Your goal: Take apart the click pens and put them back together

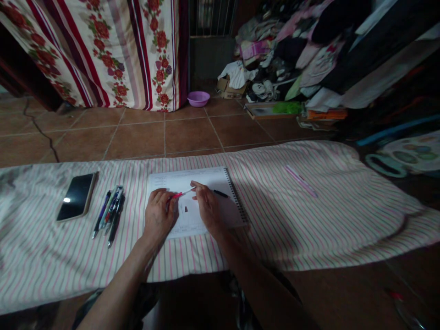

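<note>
A spiral notebook (pixel 206 176) lies open under both hands, with writing along its edges. My left hand (pixel 160 213) rests on its left side, fingers pinched on the bright pink end of a thin pen part (pixel 178 195), which looks like a refill. The pale, narrow end of that part reaches to my right hand (pixel 207 204), whose thumb and fingers close on it. A black pen barrel (pixel 221 194) lies on the page just right of my right hand. Between the hands, a small dark cone-shaped piece (pixel 186 209) sits on the paper.
Left of the notebook are a bunch of several pens (pixel 110 213) and a phone (pixel 77 197). A pink pen (pixel 301 181) lies to the right on the striped cloth (pixel 268 238). Beyond are a purple basin (pixel 198 98), a floral curtain (pixel 120 55) and piled clothes (pixel 292 50).
</note>
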Available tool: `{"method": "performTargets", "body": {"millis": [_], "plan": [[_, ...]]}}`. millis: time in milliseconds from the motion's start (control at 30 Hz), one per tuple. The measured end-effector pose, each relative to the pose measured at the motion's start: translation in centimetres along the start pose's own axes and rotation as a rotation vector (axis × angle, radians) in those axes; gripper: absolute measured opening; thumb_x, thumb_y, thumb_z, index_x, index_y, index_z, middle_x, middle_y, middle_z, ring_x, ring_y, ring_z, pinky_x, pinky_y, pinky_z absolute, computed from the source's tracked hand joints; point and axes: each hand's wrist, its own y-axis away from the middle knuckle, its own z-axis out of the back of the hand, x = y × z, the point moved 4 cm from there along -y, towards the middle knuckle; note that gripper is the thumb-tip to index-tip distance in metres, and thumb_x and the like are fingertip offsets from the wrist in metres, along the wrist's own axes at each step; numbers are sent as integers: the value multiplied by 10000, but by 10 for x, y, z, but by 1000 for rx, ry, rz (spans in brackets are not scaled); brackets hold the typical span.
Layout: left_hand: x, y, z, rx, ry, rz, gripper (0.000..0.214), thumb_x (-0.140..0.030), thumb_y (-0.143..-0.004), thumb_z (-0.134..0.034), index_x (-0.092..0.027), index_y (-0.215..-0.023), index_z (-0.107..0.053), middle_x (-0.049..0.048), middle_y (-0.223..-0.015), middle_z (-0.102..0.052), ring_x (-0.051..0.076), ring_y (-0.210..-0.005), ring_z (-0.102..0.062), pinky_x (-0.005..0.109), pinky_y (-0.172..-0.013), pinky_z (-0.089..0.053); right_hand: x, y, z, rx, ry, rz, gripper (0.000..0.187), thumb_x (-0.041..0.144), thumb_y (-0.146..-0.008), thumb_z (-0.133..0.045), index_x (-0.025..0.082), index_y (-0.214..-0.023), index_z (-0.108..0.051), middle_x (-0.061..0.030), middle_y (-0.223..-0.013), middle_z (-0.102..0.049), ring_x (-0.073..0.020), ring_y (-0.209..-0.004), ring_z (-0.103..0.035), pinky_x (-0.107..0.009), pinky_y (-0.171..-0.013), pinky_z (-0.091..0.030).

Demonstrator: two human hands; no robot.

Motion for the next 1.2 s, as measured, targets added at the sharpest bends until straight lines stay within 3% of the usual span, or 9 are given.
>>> {"method": "performTargets", "body": {"millis": [333, 467, 567, 800, 1200], "plan": [[3, 0, 1, -14, -30, -20, 173, -223, -846, -451, -166, -865, -613, 95, -865, -634, 256, -951, -513, 420, -824, -457, -1, -2, 0, -16, -135, -76, 437, 477, -875, -322, 208, -1106, -578, -82, -1058, -637, -155, -800, -625, -273, -688, -518], [3, 0, 2, -4, -20, -15, 170, -219, -848, -454, -170, -875, -614, 88, -872, -637, 252, -961, -511, 412, -833, -453, -6, -3, -4, 3, -93, -40, 323, 414, -845, -428, 223, -1033, -609, -68, -984, -669, -173, -839, -634, -289, -685, -523], [4, 0, 1, 5, -8, -11, 167, -226, -847, -463, -167, -879, -616, 89, -881, -640, 251, -979, -510, 407, -844, -453, -9, -5, -6, -8, -66, -60, 237, 358, -817, -478, 232, -952, -627, -42, -868, -687, -161, -752, -648, -275, -637, -520], [4, 1, 0, 28, -19, 3, 172, -233, -851, -467, -155, -878, -618, 97, -890, -644, 256, -977, -506, 404, -842, -453, -12, -7, -1, -92, -141, -109, 208, 343, -802, -493, 197, -867, -627, -30, -713, -662, -149, -648, -636, -253, -570, -515], [0, 0, 1, 23, -2, -19, 165, -213, -840, -486, -131, -873, -626, 100, -863, -646, 252, -966, -503, 391, -839, -457, -14, -7, -4, -63, -161, -85, 153, 325, -779, -542, 248, -833, -663, -4, -759, -692, -149, -664, -646, -250, -547, -517]]}}
